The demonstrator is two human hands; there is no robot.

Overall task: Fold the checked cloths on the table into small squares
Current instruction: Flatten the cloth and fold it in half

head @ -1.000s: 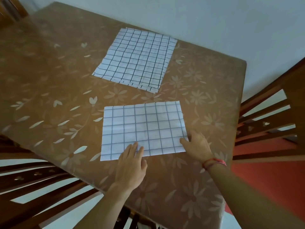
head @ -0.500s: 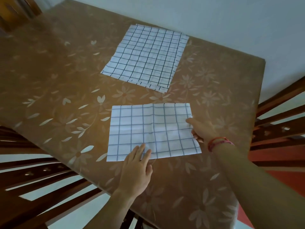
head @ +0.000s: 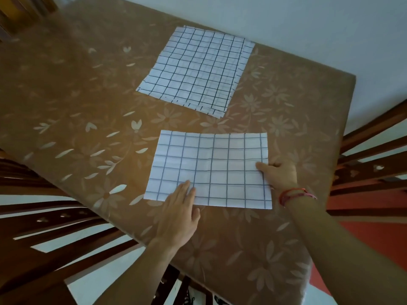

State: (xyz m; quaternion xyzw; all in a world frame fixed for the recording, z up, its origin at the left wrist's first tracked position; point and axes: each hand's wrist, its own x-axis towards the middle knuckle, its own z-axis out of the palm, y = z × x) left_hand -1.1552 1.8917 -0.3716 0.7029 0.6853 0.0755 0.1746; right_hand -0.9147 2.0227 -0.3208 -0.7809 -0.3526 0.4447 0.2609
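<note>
A white cloth with a blue check (head: 211,168), folded into a rectangle, lies flat near the table's front edge. My left hand (head: 178,216) presses its near edge with flat fingers, left of the middle. My right hand (head: 278,173) pinches the cloth's right edge, thumb on top and fingers under the fabric. A stack of white cloths with a black check (head: 196,69) lies spread out farther back on the table, touched by neither hand.
The table wears a brown cover with pale flowers (head: 77,119). Wooden chairs stand at the left (head: 44,216) and right (head: 372,164). A pale wall runs behind the table's far edge. Red floor shows at the right.
My right hand moved from the cloth's near right corner up along its right edge and took hold of it. My left hand kept pressing the near edge. The view shifted slightly.
</note>
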